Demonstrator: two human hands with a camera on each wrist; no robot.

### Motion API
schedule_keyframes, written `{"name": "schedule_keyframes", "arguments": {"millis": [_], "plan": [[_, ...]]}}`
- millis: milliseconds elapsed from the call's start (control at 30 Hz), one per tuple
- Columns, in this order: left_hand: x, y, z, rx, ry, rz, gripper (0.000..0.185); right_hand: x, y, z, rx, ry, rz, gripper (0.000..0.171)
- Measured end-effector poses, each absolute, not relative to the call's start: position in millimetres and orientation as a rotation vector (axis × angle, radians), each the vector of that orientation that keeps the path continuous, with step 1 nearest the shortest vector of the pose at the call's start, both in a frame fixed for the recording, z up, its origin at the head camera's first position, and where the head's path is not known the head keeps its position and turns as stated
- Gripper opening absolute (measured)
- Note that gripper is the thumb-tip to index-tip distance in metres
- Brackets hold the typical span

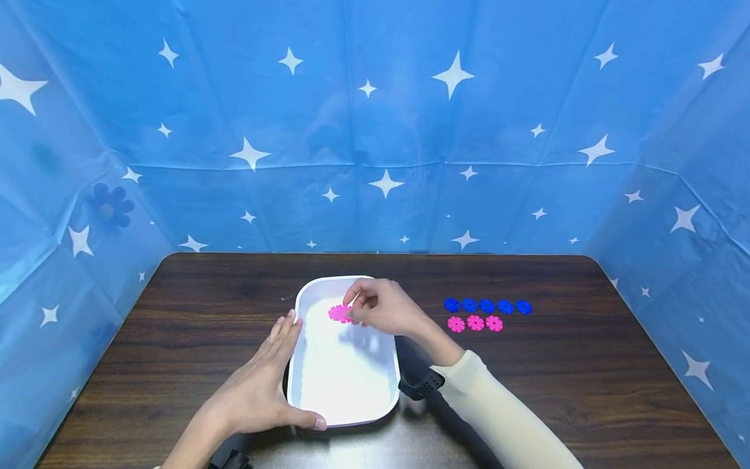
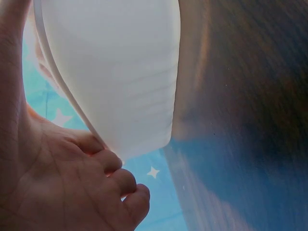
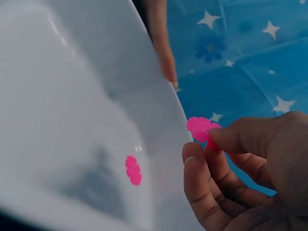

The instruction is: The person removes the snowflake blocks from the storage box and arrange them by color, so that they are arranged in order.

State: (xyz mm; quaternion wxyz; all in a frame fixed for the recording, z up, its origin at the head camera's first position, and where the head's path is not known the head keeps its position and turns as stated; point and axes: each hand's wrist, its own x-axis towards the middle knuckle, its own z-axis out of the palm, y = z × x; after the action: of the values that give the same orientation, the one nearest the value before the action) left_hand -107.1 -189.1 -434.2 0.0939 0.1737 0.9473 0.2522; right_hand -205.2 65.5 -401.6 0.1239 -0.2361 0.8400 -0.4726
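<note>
pink flower disc point(image 1: 339, 313): flat, notched, held above far end of tray | white tray point(image 1: 342, 404): oblong, shallow, glossy, near front edge of surface, left of centre

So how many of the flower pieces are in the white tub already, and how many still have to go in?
None visibly lies inside the white plastic tub yet. The right hand pinches one pink flower-shaped disc above it; the left hand rests against the tub's side. Left on the dark wooden table: five blue flower discs and three pink ones.
</note>
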Motion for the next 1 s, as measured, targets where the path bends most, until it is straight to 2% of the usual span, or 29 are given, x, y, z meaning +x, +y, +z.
{"name": "schedule_keyframes", "arguments": {"millis": [433, 1000], "plan": [[-108, -188, -435, 0.486, 2.784, 0.763, 0.156, -191, 99, -404, -0.632, 2.473, -1.469, 0.013], [-108, -189, -436, 0.471, 2.786, 0.771, 0.158, -175, 144, -417, -0.413, 2.458, -1.641, 0.012]]}}
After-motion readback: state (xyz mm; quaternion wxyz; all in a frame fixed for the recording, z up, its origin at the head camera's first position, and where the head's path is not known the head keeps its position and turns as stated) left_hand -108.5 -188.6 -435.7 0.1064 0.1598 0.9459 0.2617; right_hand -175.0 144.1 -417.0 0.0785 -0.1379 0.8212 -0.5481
